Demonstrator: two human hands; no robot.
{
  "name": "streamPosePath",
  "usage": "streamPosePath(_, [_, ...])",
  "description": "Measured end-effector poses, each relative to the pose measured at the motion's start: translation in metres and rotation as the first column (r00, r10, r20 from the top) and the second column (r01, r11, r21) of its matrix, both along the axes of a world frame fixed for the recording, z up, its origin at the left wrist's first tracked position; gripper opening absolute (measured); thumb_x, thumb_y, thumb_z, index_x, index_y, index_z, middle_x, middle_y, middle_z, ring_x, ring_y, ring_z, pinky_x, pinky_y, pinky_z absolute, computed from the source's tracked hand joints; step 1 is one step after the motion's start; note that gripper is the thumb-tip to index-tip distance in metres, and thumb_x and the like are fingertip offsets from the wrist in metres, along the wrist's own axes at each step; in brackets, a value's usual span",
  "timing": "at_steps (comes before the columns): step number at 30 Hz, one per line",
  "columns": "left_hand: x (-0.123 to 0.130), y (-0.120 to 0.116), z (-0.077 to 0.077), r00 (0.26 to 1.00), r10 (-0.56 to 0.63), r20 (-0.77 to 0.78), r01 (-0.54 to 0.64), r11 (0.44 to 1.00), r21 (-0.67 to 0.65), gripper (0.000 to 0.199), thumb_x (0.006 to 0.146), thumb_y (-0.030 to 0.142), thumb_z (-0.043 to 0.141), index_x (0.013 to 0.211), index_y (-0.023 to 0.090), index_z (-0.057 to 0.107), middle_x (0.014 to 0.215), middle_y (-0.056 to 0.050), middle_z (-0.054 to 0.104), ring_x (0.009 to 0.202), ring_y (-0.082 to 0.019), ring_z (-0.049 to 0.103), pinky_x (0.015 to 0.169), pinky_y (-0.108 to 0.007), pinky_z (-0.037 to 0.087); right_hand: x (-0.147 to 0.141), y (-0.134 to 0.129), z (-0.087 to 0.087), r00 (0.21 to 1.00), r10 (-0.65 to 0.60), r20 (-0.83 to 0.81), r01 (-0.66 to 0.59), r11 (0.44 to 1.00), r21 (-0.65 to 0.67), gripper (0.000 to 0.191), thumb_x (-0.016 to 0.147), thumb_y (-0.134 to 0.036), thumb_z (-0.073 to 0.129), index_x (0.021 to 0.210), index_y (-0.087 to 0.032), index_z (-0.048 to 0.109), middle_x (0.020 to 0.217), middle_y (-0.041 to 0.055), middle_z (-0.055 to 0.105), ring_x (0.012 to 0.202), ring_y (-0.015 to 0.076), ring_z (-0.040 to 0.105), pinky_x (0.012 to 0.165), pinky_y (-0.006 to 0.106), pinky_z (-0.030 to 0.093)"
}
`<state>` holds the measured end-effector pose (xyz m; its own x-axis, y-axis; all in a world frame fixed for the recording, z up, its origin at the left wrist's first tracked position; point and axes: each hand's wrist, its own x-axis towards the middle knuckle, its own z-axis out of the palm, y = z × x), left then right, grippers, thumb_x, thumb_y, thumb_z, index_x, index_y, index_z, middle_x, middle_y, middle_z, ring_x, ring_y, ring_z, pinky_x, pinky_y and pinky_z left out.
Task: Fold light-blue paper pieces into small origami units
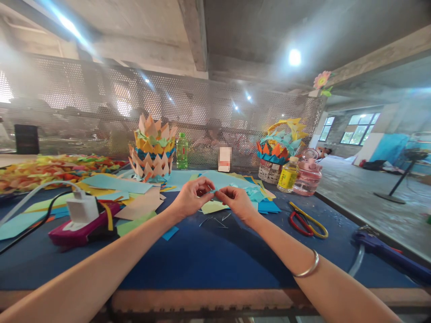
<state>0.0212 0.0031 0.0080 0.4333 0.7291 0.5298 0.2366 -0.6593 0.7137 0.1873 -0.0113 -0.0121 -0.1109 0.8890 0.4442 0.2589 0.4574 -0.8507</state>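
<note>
Both hands meet above the middle of the blue table, pinching a small light-blue piece of paper (213, 191) between them. My left hand (193, 197) grips its left side with thumb and forefinger. From the other side my right hand (235, 200) pinches it too, fingertips nearly touching the left ones. Most of the piece is hidden by the fingers. Just below lie several thin wire-like strips (215, 220) on the table. Behind the right hand sits a heap of light-blue folded paper (254, 193), with a pale yellow-green sheet (213, 207) under the hands.
Scissors (308, 222) and a purple glue gun (387, 251) lie at right. Bottles (288, 175) stand by a folded-paper basket (269, 168). A layered paper piece (151, 152), coloured sheets (141, 206), a power strip (84, 226) with charger and a pile of folded pieces (60, 168) occupy the left.
</note>
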Motion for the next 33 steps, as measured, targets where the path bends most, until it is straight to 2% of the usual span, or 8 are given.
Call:
streamPosePath(7, [0.0012,-0.0028,0.0028,0.999,-0.031,0.028,0.033,0.998,-0.062,0.022,0.071,0.027,0.061,0.088,0.016,0.051,0.06,0.004,0.06,0.056,-0.01,0.055,0.057,-0.022,0.041,-0.0001,-0.0004,-0.0001,1.0,-0.002,0.016,0.002,0.999,0.036,0.027,0.073,-0.041,0.057,0.063,-0.016,0.057,0.05,-0.0038,0.047,0.048,0.0086,0.039,0.048,0.022,0.031])
streamPosePath(12, [0.0013,-0.0028,0.0037,0.997,-0.051,0.06,0.062,0.978,-0.2,0.032,0.07,0.031,0.064,0.096,0.016,0.051,0.059,0.003,0.061,0.059,-0.012,0.059,0.057,-0.023,0.043,0.0015,-0.0004,0.0009,0.997,-0.059,0.057,0.053,0.993,0.109,0.025,0.074,-0.039,0.056,0.064,-0.016,0.058,0.055,-0.0014,0.053,0.052,0.0104,0.043,0.051,0.023,0.035])
streamPosePath(16, [0.0013,-0.0004,0.0006,0.998,-0.042,0.047,0.054,0.953,-0.297,0.027,0.072,0.037,0.062,0.086,0.014,0.058,0.066,-0.002,0.066,0.065,-0.015,0.063,0.059,-0.024,0.046,0.0022,0.0002,0.0001,0.991,-0.102,0.086,0.089,0.985,0.148,0.027,0.075,-0.041,0.057,0.064,-0.017,0.057,0.055,-0.0009,0.053,0.052,0.0108,0.043,0.05,0.023,0.035])
streamPosePath(23, [0.0004,0.0018,0.0002,1.0,-0.015,-0.001,0.015,0.972,-0.233,0.022,0.071,0.036,0.062,0.065,0.015,0.062,0.059,-0.002,0.065,0.06,-0.014,0.062,0.057,-0.023,0.044,-0.0005,-0.0035,0.0015,0.988,-0.109,0.107,0.092,0.984,0.155,0.021,0.074,-0.035,0.058,0.063,-0.017,0.054,0.054,-0.0023,0.05,0.051,0.0102,0.041,0.05,0.023,0.034])
streamPosePath(29, [0.0024,-0.0035,0.0043,0.999,-0.019,0.044,0.029,0.971,-0.239,0.017,0.07,0.029,0.062,0.061,0.015,0.06,0.053,0.001,0.06,0.06,-0.015,0.063,0.06,-0.024,0.046,-0.0009,-0.0054,0.0042,0.992,-0.073,0.106,0.055,0.986,0.159,0.022,0.074,-0.033,0.056,0.06,-0.018,0.05,0.053,-0.0041,0.045,0.05,0.0092,0.038,0.049,0.022,0.031])
streamPosePath(33, [0.0024,-0.0022,0.0015,0.999,0.045,0.015,-0.042,0.982,-0.184,0.017,0.071,0.03,0.059,0.064,0.014,0.061,0.055,0.0,0.061,0.057,-0.013,0.059,0.057,-0.023,0.044,0.0006,-0.0018,0.0025,0.995,-0.039,0.095,0.026,0.991,0.134,0.025,0.076,-0.039,0.056,0.066,-0.016,0.055,0.058,-0.0027,0.049,0.055,0.0097,0.041,0.053,0.022,0.034])
